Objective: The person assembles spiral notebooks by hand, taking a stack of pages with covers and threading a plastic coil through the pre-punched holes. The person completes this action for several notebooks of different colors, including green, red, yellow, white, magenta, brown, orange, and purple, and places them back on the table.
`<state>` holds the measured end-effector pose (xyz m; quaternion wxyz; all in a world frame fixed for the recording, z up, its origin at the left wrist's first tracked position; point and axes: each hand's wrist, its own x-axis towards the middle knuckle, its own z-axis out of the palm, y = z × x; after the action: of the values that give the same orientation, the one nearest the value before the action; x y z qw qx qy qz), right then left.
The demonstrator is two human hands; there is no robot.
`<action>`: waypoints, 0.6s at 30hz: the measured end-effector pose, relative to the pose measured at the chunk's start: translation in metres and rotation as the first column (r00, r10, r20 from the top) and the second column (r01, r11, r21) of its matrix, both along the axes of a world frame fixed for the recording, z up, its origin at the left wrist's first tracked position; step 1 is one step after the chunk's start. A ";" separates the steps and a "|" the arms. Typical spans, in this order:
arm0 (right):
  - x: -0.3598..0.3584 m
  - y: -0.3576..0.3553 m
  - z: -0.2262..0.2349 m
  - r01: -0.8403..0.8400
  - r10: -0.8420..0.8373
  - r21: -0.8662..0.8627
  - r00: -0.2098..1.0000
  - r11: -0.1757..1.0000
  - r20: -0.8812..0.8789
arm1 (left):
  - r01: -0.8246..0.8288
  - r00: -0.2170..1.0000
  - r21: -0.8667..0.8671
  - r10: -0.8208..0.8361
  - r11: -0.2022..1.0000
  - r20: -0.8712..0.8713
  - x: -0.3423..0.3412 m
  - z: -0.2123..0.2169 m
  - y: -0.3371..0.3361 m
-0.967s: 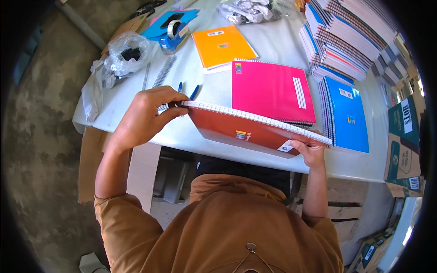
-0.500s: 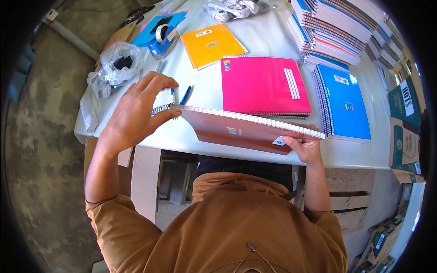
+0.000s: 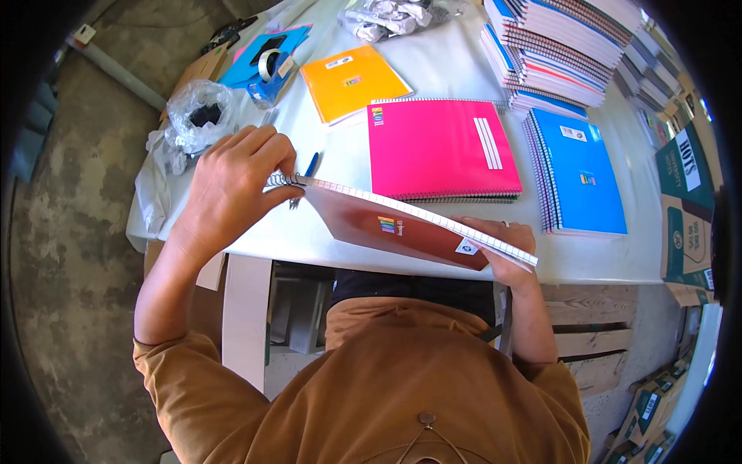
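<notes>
My left hand [image 3: 232, 185] pinches the coil end of the dark red spiral notebook [image 3: 394, 228], my right hand [image 3: 506, 251] clamped on its far corner, cover tilted toward me over the white worktop [image 3: 332, 236] edge. Long axis runs left to right, spiral edge uppermost. Best kept gripped at both ends, level, clear of the pink notebook [image 3: 440, 147] and blue pen [image 3: 308, 168].

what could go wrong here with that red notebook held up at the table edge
The red spiral notebook is held tilted on edge over the table's front edge, pinched at its corners by the left hand and right hand; a loose grip might let it drop off the front. The left fingers sit on the wire coil, which could snag. A blue pen lies just behind and might get knocked.
</notes>
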<state>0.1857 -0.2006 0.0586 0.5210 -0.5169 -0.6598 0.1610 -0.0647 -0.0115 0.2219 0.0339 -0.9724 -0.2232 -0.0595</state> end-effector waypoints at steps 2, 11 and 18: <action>-0.004 0.001 -0.002 0.026 -0.024 0.066 0.999 0.997 -0.036 | 0.086 0.991 0.033 -0.089 0.996 0.102 -0.003 -0.011 0.000; -0.007 -0.001 -0.007 -0.058 0.072 0.130 0.992 0.990 -0.108 | 0.166 0.970 0.033 -0.169 0.986 0.174 -0.003 -0.016 0.000; -0.026 -0.001 -0.008 0.046 -0.041 0.168 0.998 0.985 -0.037 | -0.064 0.886 0.375 -0.121 0.925 0.448 -0.015 -0.143 0.006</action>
<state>0.1595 -0.2016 0.0509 0.5772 -0.4826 -0.6508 0.1018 -0.0794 -0.0058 0.0794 0.1662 -0.9079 -0.1943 -0.3321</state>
